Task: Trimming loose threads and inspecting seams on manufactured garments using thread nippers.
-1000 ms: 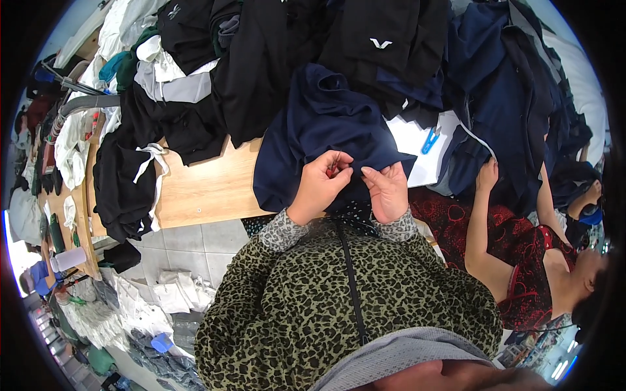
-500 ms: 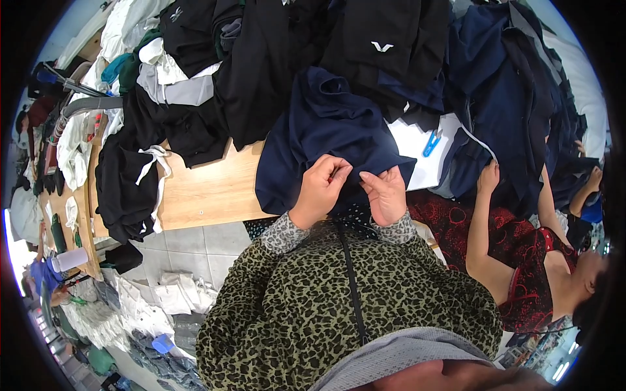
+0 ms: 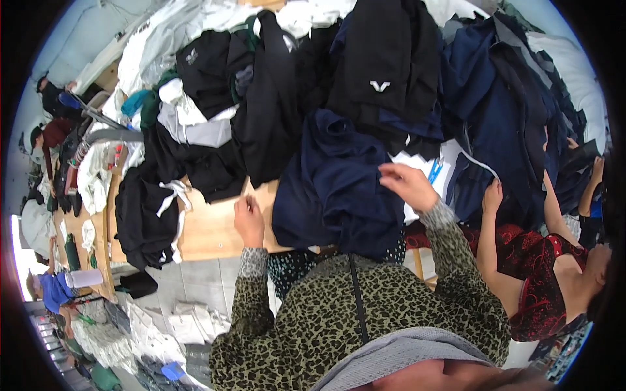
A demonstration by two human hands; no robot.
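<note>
A navy blue garment (image 3: 339,189) lies bunched on the wooden table right in front of me, its near edge hanging over the front. My right hand (image 3: 414,187) is over the garment's right side, fingers stretched toward the left and a little blurred; I see nothing held in it. Left of the garment and apart from it, my left hand (image 3: 249,221) is raised above the bare wood. Its fingers are curled together, and whatever they may hold is too small or hidden to make out.
Black garments (image 3: 147,212) with white ties lie at the left. A black pile (image 3: 391,58) rises behind. White paper with a blue tool (image 3: 435,171) is at the right. Beside me, a person in red and black (image 3: 521,280) handles navy garments (image 3: 495,111).
My hands were together over the navy garment, fingertips pinched; now they are apart. The left has moved left and down off the cloth, the right slightly right. The view has tilted.
</note>
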